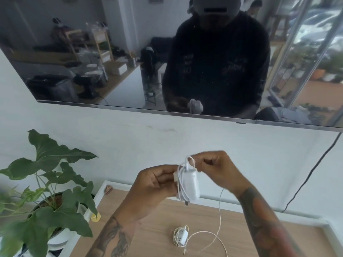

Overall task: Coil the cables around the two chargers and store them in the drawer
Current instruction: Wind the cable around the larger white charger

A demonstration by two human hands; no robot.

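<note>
My left hand (157,184) grips a white charger (192,184) held up above the wooden surface (148,229), its plug prongs pointing down. A few loops of white cable (181,182) lie around the charger. My right hand (215,169) pinches the cable just above the charger's top. The loose rest of that cable (220,216) hangs down from my right hand and curves onto the wood. A second white charger (181,238), with its cable coiled around it, lies on the wood below my hands.
A leafy potted plant (50,191) stands at the left of the wooden surface. A dark wall-mounted TV screen (92,62) hangs above, with a black cord (311,173) running down the white wall at right. A small yellow object (96,217) lies near the pot.
</note>
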